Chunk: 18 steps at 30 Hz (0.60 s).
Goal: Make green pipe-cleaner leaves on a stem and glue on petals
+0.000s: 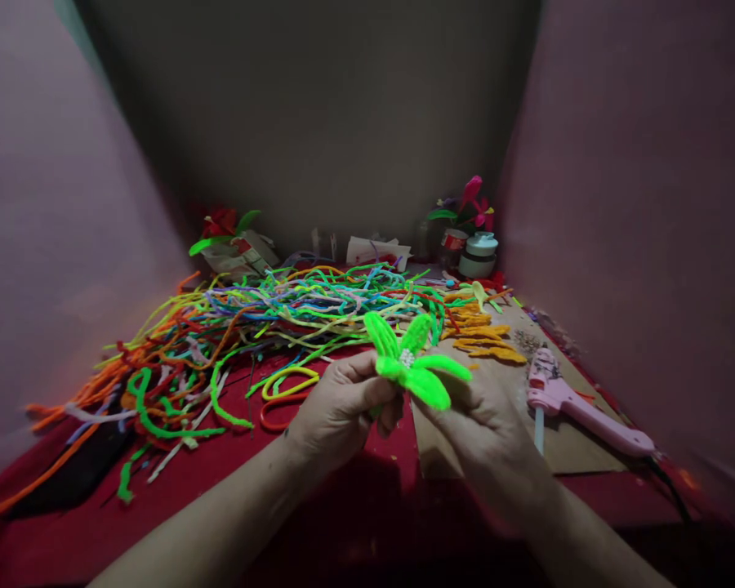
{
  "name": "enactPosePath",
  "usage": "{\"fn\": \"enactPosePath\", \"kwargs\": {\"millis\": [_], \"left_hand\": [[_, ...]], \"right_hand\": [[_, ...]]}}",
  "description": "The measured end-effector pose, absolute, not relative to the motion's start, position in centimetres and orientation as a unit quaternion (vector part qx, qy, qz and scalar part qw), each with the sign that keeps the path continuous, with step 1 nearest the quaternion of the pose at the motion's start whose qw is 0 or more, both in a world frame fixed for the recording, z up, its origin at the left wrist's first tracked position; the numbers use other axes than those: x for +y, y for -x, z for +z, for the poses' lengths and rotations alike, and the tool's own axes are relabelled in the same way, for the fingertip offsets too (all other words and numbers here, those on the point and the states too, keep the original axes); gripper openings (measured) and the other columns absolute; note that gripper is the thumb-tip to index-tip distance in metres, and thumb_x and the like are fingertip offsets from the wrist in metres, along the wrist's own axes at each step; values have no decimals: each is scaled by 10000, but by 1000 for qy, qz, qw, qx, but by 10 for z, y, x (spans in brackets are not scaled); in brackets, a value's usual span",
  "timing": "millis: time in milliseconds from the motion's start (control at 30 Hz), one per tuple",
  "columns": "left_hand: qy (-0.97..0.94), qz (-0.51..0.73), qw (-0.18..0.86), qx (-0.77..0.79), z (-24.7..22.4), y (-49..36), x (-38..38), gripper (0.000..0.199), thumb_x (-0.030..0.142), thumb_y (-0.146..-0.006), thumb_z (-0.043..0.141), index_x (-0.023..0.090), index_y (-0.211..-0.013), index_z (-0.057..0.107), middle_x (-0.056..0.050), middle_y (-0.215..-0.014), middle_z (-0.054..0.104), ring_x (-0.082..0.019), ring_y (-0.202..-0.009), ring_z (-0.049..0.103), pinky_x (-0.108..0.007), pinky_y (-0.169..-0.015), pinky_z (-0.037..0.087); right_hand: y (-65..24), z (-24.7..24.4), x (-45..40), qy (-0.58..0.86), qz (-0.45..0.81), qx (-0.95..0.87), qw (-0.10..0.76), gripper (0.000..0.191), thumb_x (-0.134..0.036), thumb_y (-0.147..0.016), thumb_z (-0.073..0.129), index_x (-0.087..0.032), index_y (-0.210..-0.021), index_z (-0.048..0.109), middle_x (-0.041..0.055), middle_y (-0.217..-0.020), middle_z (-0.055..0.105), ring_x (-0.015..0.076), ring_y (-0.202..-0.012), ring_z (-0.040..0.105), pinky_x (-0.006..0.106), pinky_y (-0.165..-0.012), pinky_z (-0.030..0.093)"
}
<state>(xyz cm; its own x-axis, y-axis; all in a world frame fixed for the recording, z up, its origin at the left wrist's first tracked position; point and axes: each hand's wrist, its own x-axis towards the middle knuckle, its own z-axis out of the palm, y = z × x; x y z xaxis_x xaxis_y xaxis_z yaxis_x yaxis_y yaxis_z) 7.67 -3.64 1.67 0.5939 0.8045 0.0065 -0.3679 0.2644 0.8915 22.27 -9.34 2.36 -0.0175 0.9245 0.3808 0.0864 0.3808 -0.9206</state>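
A bright green pipe-cleaner flower (427, 384) with a cluster of small white beads at its centre is held up above the front of the table. My left hand (349, 400) pinches it at the left, its thumb and fingers closed around the underside. From the other side, my right hand (487, 433) grips the flower under the right-hand petals, which hide most of its fingertips. Just left of my left hand lie scissors with yellow and red handle loops (291, 384).
A big heap of coloured pipe cleaners (318, 302) spreads behind and left. On the right, cardboard (434, 449) bears orange petal shapes (490, 343) and a pink glue gun (588, 408) with a cord. Farther back stand a pale lidded jar (478, 255) and pink flowers (474, 192). Pink panels flank the table.
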Motion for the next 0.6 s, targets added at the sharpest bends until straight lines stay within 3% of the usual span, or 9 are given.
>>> {"fn": "enactPosePath", "kwargs": {"millis": [167,300,433,600], "left_hand": [[-447,462,731,231,34,-70,-28,333,378,-635,764,137,-584,538,45,-442,461,-56,-423,400,-196,-460,322],[-434,478,727,232,33,-69,-20,330,355,-668,744,139,-584,509,48,-453,445,-51,-428,388,-190,-452,303],[-440,463,734,228,24,-71,-15,318,329,-688,727,139,-581,495,41,-461,456,-53,-421,395,-192,-440,289],[-441,459,740,219,18,-73,-12,304,307,-707,711,139,-578,494,44,-457,456,-48,-408,397,-192,-437,288]], "right_hand": [[-268,31,-73,515,321,-550,573,183,-296,-785,618,-258,-936,713,28,-940,689,195,-886,602,337,-777,453],[-293,30,-64,573,234,-682,389,152,-286,-774,593,-221,-820,723,67,-839,688,221,-799,608,378,-737,464],[-298,12,-71,570,95,-798,172,278,-251,-761,592,-187,-1020,669,124,-983,632,267,-893,570,426,-778,454],[-302,-17,-76,542,23,-830,127,429,-266,-767,590,-194,-1189,566,134,-1134,594,299,-993,531,463,-822,444]]}}
